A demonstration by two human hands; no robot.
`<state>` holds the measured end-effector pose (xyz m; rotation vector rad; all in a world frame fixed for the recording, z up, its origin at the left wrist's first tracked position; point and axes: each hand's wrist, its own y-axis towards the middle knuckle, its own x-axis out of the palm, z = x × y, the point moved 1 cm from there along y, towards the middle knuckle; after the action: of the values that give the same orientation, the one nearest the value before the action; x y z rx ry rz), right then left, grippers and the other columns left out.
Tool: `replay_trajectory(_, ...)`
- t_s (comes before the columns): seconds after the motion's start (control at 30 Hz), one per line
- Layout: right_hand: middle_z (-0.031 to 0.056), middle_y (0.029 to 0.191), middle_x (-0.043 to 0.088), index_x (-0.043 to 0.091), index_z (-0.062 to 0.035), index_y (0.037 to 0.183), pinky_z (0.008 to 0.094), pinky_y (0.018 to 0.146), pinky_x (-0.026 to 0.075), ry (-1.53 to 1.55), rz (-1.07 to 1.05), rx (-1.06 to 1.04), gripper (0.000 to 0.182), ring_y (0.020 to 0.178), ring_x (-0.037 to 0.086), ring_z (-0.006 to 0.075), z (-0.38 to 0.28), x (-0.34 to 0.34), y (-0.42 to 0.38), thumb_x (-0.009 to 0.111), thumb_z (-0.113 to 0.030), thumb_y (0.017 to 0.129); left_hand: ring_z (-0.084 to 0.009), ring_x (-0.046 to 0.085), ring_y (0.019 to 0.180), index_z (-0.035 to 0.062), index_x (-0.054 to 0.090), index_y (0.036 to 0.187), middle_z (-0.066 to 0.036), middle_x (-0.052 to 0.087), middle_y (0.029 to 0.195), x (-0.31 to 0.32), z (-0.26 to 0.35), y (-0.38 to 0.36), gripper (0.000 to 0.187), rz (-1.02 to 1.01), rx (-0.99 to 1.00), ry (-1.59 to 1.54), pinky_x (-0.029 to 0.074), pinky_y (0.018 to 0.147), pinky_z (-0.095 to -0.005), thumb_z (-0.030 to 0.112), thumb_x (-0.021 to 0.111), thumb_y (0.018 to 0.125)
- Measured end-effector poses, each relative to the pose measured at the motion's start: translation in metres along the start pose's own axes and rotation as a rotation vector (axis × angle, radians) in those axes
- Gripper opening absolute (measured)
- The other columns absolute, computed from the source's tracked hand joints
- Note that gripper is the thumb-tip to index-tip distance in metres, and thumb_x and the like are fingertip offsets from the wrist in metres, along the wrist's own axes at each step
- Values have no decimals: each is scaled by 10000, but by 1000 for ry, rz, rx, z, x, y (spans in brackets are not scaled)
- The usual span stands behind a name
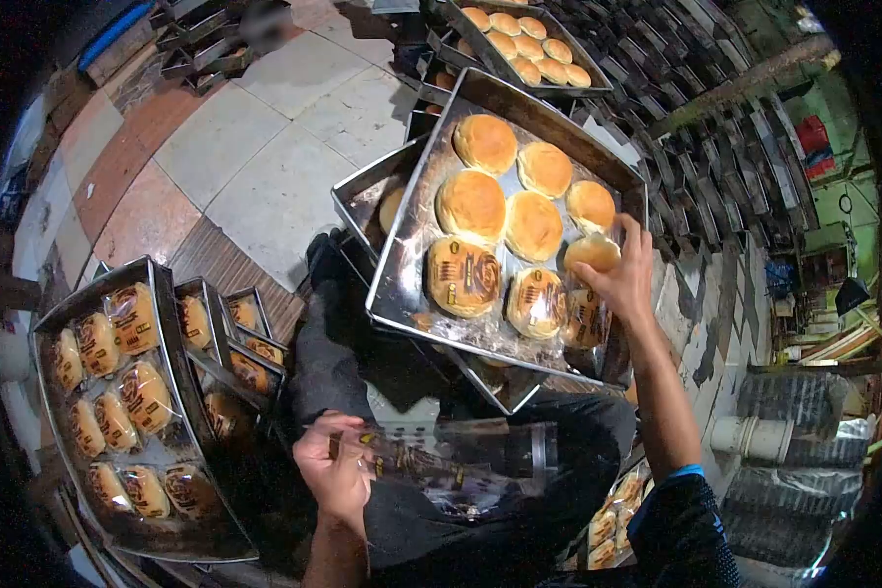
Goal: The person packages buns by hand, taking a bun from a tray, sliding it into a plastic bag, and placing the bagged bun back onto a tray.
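My right hand reaches into a metal tray and its fingers close round a golden bun at the tray's right side. Several bare buns lie in that tray. Along its near side sit a few buns in clear printed bags, such as a large wrapped bun. Low over my lap, my left hand pinches a clear plastic bag with dark and yellow print. The bag hangs flat to the right of the fingers.
At the left, a tray holds rows of wrapped buns, with more trays beside it. Under the middle tray lie stacked trays. Behind it stands another tray of buns. Many stacked metal pans line the right. A white bucket lies there too.
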<state>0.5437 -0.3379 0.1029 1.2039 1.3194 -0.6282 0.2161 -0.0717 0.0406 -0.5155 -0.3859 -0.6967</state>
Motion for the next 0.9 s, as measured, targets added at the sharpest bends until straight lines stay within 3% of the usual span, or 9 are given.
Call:
replay_trajectory(0.1,179,1088,583,598,7,1117,418,848,529,-59,-261,92,643,1018,614,301,36,-13,18,915,-191,594,-81,550,575,-40,656,952,-59,622,783,8,0,-3,85,-31,49,-18,430,505,-211,27,669,901)
replay_trajectory(0.17,155,1067,661,610,21,1130,385,883,533,682,-731,433,615,990,658,257,51,-15,17,906,-183,631,-73,539,584,-32,666,986,-34,629,771,7,-4,-3,103,-56,71,-13,426,519,-211,44,659,917)
replay_trajectory(0.23,124,1007,705,616,24,1150,364,904,534,665,-493,302,530,897,694,212,40,-53,-9,852,-174,718,-67,527,586,-25,674,994,-22,632,784,9,-6,-2,121,11,-2,-10,420,528,-215,78,650,934)
replay_trajectory(0.3,112,988,708,617,30,1157,347,876,544,1440,-299,594,448,858,696,197,37,-83,-47,786,-136,776,-57,500,553,-16,681,991,1,614,744,8,-8,-2,149,-3,73,60,395,492,-215,123,653,945)
replay_trajectory(0.37,110,1066,693,607,34,1181,339,897,533,1731,-545,490,411,962,676,185,63,-81,-106,734,-78,806,-50,476,517,-18,684,982,18,586,699,19,1,-7,173,51,-80,97,374,460,-213,149,662,944)
replay_trajectory(0.53,84,1109,678,600,34,1213,294,880,518,1766,-774,428,429,973,650,133,-85,-109,-215,737,-49,814,-40,551,616,-36,690,1001,27,634,740,35,-5,-41,172,-109,27,453,437,555,-186,111,696,913)
replay_trajectory(0.63,104,1152,670,561,43,1270,288,911,508,1604,-611,215,423,1017,658,171,-123,-132,-240,683,-47,875,-140,599,932,18,618,1228,-97,628,1126,34,11,-56,338,-130,452,680,480,815,-272,227,623,963)
replay_trajectory(0.77,236,1411,472,491,-38,1393,496,1094,374,838,1,-632,688,1330,449,411,-165,-151,-256,680,16,733,-332,526,1242,29,271,1491,-197,469,1417,80,53,-116,845,-521,-110,-283,425,1040,-451,666,363,944)
replay_trajectory(0.9,214,1535,315,464,-98,1435,551,1144,282,694,-81,-746,648,1411,320,417,-179,-177,-266,595,-38,802,-383,516,1239,2,312,1467,-233,442,1436,99,89,-146,877,-531,162,-223,414,1054,-491,684,362,919)
